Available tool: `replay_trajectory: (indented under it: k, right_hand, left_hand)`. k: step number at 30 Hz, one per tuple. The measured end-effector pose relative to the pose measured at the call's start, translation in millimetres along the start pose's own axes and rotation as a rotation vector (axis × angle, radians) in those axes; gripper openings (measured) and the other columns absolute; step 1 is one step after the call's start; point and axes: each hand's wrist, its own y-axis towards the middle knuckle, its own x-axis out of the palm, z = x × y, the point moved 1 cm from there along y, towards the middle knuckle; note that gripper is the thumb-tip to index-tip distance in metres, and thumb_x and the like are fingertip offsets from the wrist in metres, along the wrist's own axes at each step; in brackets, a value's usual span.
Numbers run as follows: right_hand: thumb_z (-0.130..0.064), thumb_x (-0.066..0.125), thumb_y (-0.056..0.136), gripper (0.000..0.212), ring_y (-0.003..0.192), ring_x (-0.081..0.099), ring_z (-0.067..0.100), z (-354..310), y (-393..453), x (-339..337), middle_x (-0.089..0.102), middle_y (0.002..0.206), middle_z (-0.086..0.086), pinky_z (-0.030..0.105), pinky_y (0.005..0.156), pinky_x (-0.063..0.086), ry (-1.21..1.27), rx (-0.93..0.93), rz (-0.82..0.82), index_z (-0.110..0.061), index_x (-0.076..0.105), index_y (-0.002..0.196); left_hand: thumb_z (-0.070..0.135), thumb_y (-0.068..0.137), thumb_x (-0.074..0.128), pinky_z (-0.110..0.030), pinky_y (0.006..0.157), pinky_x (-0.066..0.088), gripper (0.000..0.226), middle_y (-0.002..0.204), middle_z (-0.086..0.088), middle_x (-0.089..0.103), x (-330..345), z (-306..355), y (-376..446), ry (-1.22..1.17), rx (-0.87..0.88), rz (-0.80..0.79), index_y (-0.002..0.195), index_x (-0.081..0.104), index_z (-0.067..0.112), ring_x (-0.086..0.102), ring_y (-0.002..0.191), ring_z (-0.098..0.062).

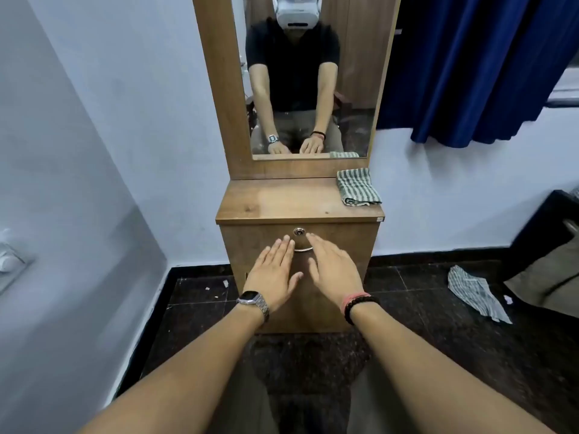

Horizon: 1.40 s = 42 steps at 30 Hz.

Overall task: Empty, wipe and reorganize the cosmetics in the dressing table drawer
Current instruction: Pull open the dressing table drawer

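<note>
A narrow wooden dressing table stands against the wall with its drawer front (344,245) closed. A round lock (299,232) sits above a curved metal handle (303,249). My left hand (274,270) and my right hand (332,267) are stretched out flat in front of the drawer, fingers straight, side by side at the handle; neither holds anything. A folded green-striped cloth (357,187) lies at the right end of the tabletop (275,198). No cosmetics are visible.
A tall mirror (308,76) rises behind the tabletop. A second striped cloth (476,292) lies on the dark tiled floor to the right, near a dark piece of furniture (545,233). Blue curtains (476,64) hang at the upper right.
</note>
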Motion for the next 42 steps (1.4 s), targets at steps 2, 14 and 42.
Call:
replay_trajectory:
  k: [2,14,42]
  right_hand:
    - [-0.022,0.044,0.095,0.059,0.141,0.03,0.013,4,1,10,0.034,0.155,-0.003,0.031,0.108,0.033,-0.006,0.004,-0.064,-0.019,0.026,0.151]
    - [-0.016,0.049,0.089,0.068,0.147,0.016,0.014,9,18,43,0.023,0.159,-0.001,0.035,0.11,0.03,-0.077,0.007,-0.19,-0.017,0.022,0.151]
    - [-0.021,0.049,0.09,0.056,0.14,0.028,0.018,-29,-41,17,0.037,0.15,0.001,0.034,0.108,0.031,-0.115,0.054,-0.211,-0.015,0.035,0.144]
  left_hand:
    - [0.049,0.097,0.023,-0.032,0.117,0.001,0.068,0.159,-0.003,0.0,11,1,3,0.018,0.006,-0.036,0.15,0.001,0.012,0.0,0.145,-0.015]
    - [0.03,0.088,0.049,-0.032,0.119,0.002,0.079,0.158,-0.004,0.006,36,1,19,0.016,0.039,-0.066,0.15,0.005,0.01,0.004,0.145,-0.017]
    - [0.031,0.086,0.051,-0.034,0.096,0.043,0.046,0.124,0.0,0.049,-9,18,-27,0.012,0.12,-0.097,0.129,0.044,0.016,0.051,0.115,-0.021]
